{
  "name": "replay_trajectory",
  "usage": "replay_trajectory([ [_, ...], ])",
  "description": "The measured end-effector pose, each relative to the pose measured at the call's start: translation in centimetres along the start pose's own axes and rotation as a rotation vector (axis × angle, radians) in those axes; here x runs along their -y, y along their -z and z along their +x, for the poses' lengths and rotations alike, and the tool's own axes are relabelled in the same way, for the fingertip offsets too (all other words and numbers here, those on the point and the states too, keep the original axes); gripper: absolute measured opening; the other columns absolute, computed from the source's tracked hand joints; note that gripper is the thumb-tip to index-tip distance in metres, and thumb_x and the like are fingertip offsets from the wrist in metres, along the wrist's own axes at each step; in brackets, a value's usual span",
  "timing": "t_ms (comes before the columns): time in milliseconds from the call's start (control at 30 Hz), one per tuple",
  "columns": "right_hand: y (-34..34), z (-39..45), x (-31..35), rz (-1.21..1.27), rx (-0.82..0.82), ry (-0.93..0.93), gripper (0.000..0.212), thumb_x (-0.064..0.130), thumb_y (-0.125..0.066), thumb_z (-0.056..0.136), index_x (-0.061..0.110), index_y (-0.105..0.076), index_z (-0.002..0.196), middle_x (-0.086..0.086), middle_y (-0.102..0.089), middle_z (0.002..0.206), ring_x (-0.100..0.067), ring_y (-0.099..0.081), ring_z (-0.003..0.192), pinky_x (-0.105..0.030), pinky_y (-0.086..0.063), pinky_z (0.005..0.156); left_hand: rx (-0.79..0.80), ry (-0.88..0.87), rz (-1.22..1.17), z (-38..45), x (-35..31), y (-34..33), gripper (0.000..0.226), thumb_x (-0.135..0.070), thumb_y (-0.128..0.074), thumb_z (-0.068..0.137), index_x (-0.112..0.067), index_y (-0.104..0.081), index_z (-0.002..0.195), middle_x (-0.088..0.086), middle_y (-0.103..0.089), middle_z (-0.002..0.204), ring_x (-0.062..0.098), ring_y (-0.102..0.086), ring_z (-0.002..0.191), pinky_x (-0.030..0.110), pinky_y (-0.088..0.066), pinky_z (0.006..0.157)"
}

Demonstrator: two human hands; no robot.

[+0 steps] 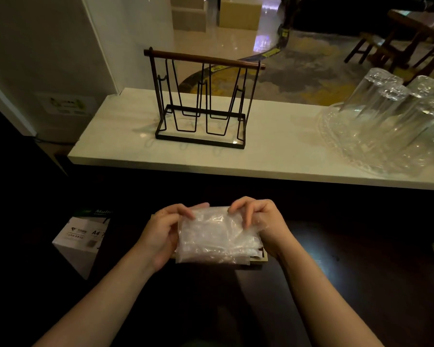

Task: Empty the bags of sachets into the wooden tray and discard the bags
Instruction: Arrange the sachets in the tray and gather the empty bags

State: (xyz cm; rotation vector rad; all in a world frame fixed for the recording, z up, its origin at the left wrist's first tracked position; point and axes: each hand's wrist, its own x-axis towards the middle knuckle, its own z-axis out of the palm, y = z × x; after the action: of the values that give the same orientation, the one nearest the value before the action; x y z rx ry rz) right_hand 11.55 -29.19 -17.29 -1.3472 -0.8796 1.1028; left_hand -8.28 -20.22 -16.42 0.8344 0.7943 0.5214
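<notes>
A clear plastic bag of sachets [217,235] is held in front of me over a dark counter. My left hand [164,232] grips its left side, thumb near the top edge. My right hand [262,221] pinches its top right corner with curled fingers. Under the bag, a corner of the wooden tray [261,257] shows at the lower right; most of the tray is hidden by the bag and my hands.
A white box of A4 paper [82,242] stands to the left. On the pale marble ledge [135,156] behind stand a black wire rack with a wooden handle [202,101] and several upturned glasses on a clear tray [386,116] at right.
</notes>
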Motion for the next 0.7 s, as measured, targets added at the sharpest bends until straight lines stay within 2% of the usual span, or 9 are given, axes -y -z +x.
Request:
replay_trajectory([
  [133, -0.4, 0.4, -1.0, -0.38, -0.065, 0.217, 0.042, -0.023, -0.042, 0.059, 0.009, -0.056, 0.036, 0.005, -0.064, 0.074, -0.006, -0.061, 0.078, -0.018, -0.046, 0.076, 0.017, 0.209, 0.008, 0.2, 0.1, 1.3, 0.038, -0.045, -0.044, 0.094, -0.016, -0.057, 0.116, 0.014, -0.066, 0.119, 0.033, -0.065, 0.103, 0.047, -0.052, 0.081],
  [233, -0.9, 0.7, -1.2, -0.505, -0.098, 0.353, 0.035, -0.015, -0.045, 0.057, 0.013, -0.057, 0.04, 0.0, -0.065, 0.074, -0.01, -0.062, 0.079, -0.024, -0.046, 0.077, 0.119, 0.308, 0.279, -0.3, 0.8, 1.1, 0.05, -0.037, -0.069, 0.08, -0.02, -0.052, 0.124, 0.013, -0.07, 0.11, 0.032, -0.07, 0.09, 0.039, -0.059, 0.064],
  [300, -0.9, 0.7, -1.1, -0.514, -0.175, 0.342, 0.039, -0.014, -0.053, 0.069, 0.019, -0.061, 0.05, 0.004, -0.066, 0.087, -0.009, -0.063, 0.085, -0.023, -0.047, 0.076, 0.137, 0.293, 0.37, -0.7, 1.3, 0.7, 0.039, -0.024, -0.067, 0.084, -0.015, -0.055, 0.119, 0.009, -0.074, 0.092, 0.025, -0.069, 0.067, 0.025, -0.051, 0.044],
  [367, -0.7, 0.6, -0.8, -0.289, -0.209, 0.226, 0.02, -0.004, -0.059, 0.083, 0.014, -0.068, 0.086, -0.001, -0.066, 0.105, -0.007, -0.064, 0.091, -0.021, -0.049, 0.074, 0.044, 0.216, 0.354, -0.6, 1.8, 0.6, 0.026, -0.016, -0.061, 0.089, -0.009, -0.058, 0.113, 0.004, -0.07, 0.076, 0.014, -0.058, 0.05, 0.017, -0.037, 0.034],
  [433, -0.4, 0.4, -0.8, 0.173, -0.147, 0.054, 0.035, 0.017, -0.059, 0.089, 0.011, -0.054, 0.124, -0.009, -0.062, 0.123, -0.013, -0.067, 0.086, -0.025, -0.055, 0.067, -0.098, 0.126, 0.211, -0.1, 2.2, 0.6, 0.016, -0.014, -0.056, 0.092, -0.007, -0.059, 0.107, 0.004, -0.064, 0.072, 0.008, -0.049, 0.044, 0.014, -0.029, 0.03],
  [500, -0.4, 0.1, -1.7, 0.392, -0.071, -0.067, 0.066, 0.04, -0.065, 0.082, 0.013, -0.04, 0.137, -0.008, -0.058, 0.131, -0.021, -0.069, 0.091, -0.029, -0.057, 0.071, -0.196, 0.067, -0.004, 0.5, 2.7, 0.4, 0.011, -0.015, -0.051, 0.095, -0.01, -0.057, 0.103, 0.004, -0.059, 0.073, 0.006, -0.046, 0.045, 0.013, -0.027, 0.031],
  [567, -1.6, -0.4, -3.2, 0.32, 0.02, -0.134, 0.092, 0.055, -0.076, 0.066, 0.019, -0.034, 0.139, -0.004, -0.055, 0.136, -0.024, -0.065, 0.108, -0.034, -0.055, 0.085, -0.191, 0.026, -0.157, 0.9, 3.0, -0.2, 0.018, -0.016, -0.045, 0.098, -0.011, -0.055, 0.112, 0.005, -0.059, 0.079, 0.007, -0.048, 0.051, 0.015, -0.033, 0.034],
  [633, -3.5, -0.9, -4.7, 0.259, 0.095, -0.201, 0.095, 0.055, -0.077, 0.064, 0.022, -0.032, 0.141, -0.002, -0.051, 0.14, -0.022, -0.058, 0.12, -0.039, -0.049, 0.099, -0.103, -0.021, -0.178, 1.2, 3.5, -0.8, 0.028, -0.014, -0.04, 0.099, -0.013, -0.048, 0.126, 0.008, -0.064, 0.092, 0.013, -0.059, 0.063, 0.021, -0.047, 0.045],
  [700, -5.3, -1.4, -5.7, 0.223, 0.097, -0.23, 0.074, 0.045, -0.071, 0.077, 0.022, -0.038, 0.14, -0.003, -0.054, 0.137, -0.018, -0.057, 0.121, -0.039, -0.047, 0.102, -0.022, -0.08, -0.072, 1.3, 4.3, -1.4, 0.035, -0.008, -0.04, 0.099, -0.02, -0.043, 0.131, 0.008, -0.067, 0.112, 0.02, -0.068, 0.089, 0.028, -0.056, 0.065],
])
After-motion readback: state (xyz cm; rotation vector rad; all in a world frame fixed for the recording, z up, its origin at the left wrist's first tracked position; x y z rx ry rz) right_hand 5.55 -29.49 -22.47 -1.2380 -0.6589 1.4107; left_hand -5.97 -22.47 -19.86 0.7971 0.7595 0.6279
